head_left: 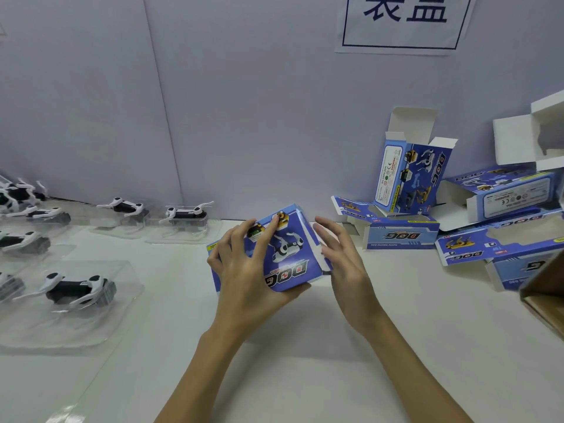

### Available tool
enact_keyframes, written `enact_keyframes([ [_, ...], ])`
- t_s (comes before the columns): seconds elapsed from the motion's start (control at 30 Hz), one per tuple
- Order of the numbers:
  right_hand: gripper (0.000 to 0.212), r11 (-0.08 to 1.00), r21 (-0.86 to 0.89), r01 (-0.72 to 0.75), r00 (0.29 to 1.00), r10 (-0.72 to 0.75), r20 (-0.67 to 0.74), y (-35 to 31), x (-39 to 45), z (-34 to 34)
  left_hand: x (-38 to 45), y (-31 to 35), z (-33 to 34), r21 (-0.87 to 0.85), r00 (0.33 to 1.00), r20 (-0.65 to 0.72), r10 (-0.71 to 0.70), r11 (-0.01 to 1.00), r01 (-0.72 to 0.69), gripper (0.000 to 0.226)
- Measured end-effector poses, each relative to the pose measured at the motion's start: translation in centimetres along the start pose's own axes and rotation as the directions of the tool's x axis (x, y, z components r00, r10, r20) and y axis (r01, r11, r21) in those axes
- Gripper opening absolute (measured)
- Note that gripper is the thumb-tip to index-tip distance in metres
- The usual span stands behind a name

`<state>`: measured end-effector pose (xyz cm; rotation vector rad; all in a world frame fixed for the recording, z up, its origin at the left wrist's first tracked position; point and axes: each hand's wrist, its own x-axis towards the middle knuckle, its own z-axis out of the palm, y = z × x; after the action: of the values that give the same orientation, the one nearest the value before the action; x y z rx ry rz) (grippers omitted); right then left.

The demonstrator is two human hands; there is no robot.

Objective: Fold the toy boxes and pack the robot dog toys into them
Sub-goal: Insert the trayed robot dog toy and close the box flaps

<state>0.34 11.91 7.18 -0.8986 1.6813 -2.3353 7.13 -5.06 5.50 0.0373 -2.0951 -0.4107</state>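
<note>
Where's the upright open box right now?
Head view, right of centre: the upright box leans on the back wall, behind a flat box.

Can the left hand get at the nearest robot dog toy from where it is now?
Probably yes, once freed. The left hand grips the blue toy box; the nearest robot dog toy lies in its clear tray on the table, nothing between them.

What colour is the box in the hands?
Blue, with a white dog picture, in the head view: box.

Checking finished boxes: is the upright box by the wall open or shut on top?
Open. The upright box has its white top flaps raised, leaning against the wall.
</note>
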Motion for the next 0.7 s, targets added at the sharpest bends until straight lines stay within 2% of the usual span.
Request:
enact_keyframes([
  [0.13, 0.046, 0.972, -0.196, 0.126, 0.991, -0.133, -0.020, 0.1, -0.3, 0.5, 0.2, -0.1, -0.5, -0.036, 0.999, 0.016, -0.047, 0.998, 0.048, 0.107],
  [0.27, 0.048, 0.931, -0.318, 0.180, 0.980, -0.198, -0.023, 0.2, -0.8, 0.9, 0.1, 0.1, -0.9, -0.036, 0.999, 0.031, 0.021, 0.999, -0.020, 0.092],
  [0.47, 0.050, 0.896, -0.390, 0.209, 0.972, -0.234, -0.015, -0.2, -1.3, 1.8, 0.2, 0.6, -0.8, -0.028, 0.991, 0.053, 0.121, 0.992, -0.120, 0.070],
  [0.7, 0.047, 0.831, -0.477, 0.285, 0.957, -0.271, 0.101, -0.5, -1.5, 2.3, 0.7, 0.3, -1.5, -0.041, 0.986, 0.005, 0.168, 0.985, -0.168, 0.064],
])
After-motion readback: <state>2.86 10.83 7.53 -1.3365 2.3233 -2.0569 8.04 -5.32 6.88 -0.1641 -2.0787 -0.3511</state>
